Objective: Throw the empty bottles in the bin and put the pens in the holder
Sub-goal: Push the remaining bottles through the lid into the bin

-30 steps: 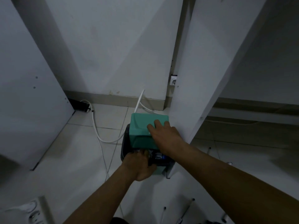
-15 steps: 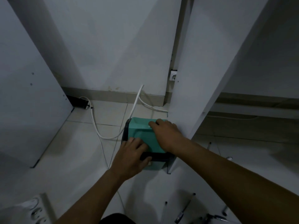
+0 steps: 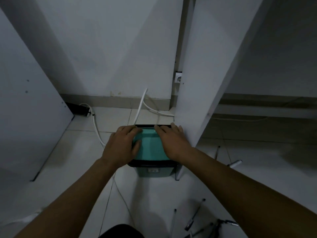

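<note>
Evidently, the scene was arranged low on the tiled floor (image 3: 51, 169), between two white furniture panels. At the far left a white cable (image 3: 96, 129) was trailed from a dark plug by the skirting toward the bin, loose on the tiles. The left hand (image 3: 122, 146) was laid flat and open on the left part of the teal lid (image 3: 151, 148), fingers spread, nothing gripped; it was judged to be pressing the lid down onto the bin (image 3: 152, 170). The right hand (image 3: 171, 143) was likewise spread flat on the lid's right part, holding nothing, apparently so that the lid was seated evenly from both sides. The bin was tucked just beside the right panel (image 3: 214, 83), touching or nearly touching it. No bottle could be seen; whether any lay inside could not be told. To the near right, several pens (image 3: 197, 215) were scattered on the floor, not yet gathered, and no holder was in view.
</note>
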